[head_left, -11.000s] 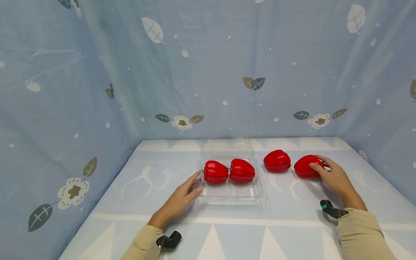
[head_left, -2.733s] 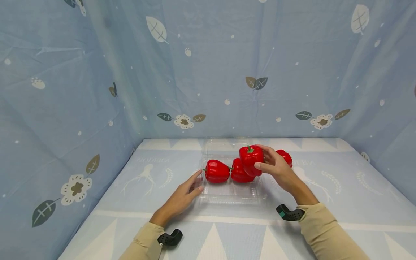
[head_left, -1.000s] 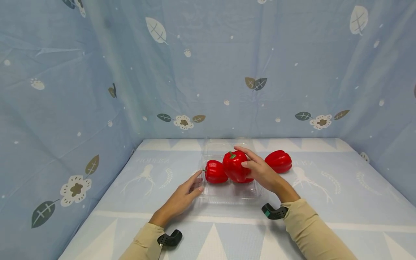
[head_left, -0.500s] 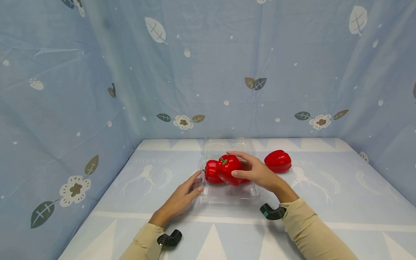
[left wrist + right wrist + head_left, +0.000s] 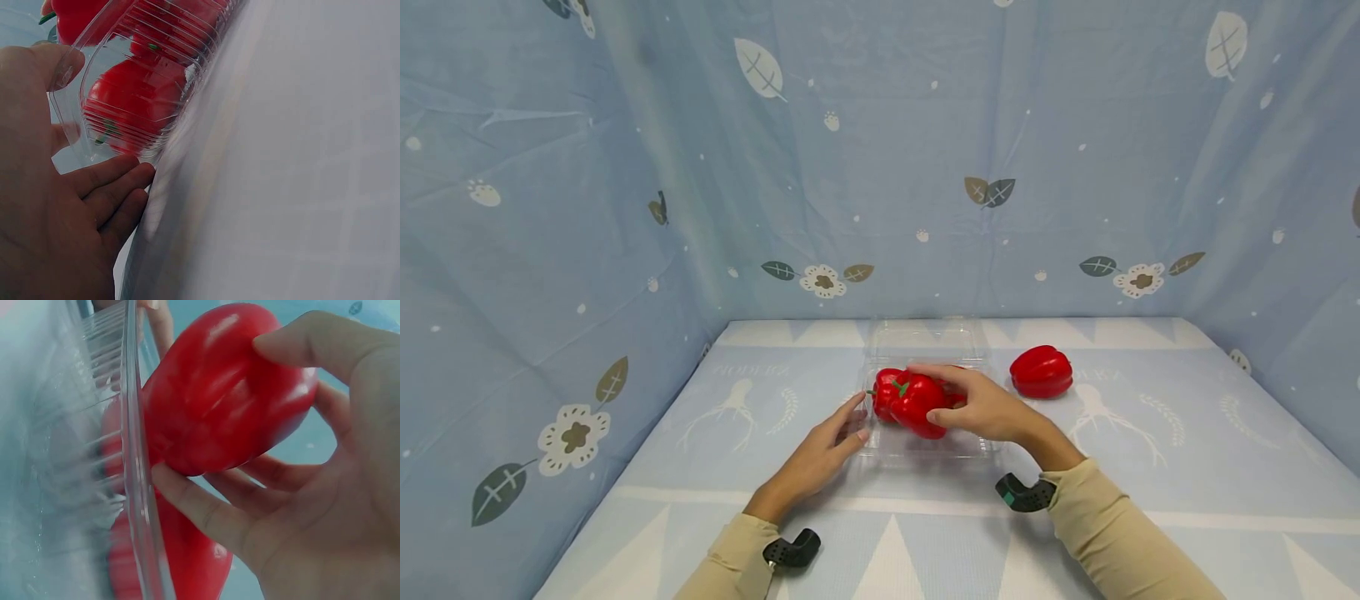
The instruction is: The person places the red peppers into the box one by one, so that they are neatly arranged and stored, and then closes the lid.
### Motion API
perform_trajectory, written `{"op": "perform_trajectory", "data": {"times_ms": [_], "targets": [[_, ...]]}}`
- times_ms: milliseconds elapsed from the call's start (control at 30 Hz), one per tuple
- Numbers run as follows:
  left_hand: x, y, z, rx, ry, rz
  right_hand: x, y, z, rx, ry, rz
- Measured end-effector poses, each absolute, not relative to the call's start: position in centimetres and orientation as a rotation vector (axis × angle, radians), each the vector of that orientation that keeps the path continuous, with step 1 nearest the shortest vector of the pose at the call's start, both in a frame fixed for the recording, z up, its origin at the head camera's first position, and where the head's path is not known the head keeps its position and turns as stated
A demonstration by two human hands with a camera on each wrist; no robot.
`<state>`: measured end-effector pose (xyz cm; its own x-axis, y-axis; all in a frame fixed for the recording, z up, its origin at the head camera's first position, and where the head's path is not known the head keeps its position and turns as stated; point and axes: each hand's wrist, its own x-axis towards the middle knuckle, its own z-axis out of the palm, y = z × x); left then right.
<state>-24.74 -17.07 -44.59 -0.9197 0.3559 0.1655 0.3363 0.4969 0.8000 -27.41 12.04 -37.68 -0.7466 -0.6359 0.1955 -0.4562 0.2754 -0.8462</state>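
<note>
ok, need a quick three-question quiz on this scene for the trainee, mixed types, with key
1. Which hand grips a pepper?
2. What lies on the table beside the box?
A) one pepper, right of it
B) two peppers, right of it
C) one pepper, left of it
3. True or false: the lid is shut.

Key:
1. The right hand.
2. A, the loose pepper.
3. False, it is open at the far side of the box.
</note>
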Motion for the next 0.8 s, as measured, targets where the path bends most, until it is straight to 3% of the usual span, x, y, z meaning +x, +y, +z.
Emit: {"op": "perform_trajectory", "data": {"times_ms": [800], "targets": [[-24.9,-17.1,-44.7,0.625,2.694,1.429,-27.3,10.4,-38.6,-1.04,2.438,-1.366]]}}
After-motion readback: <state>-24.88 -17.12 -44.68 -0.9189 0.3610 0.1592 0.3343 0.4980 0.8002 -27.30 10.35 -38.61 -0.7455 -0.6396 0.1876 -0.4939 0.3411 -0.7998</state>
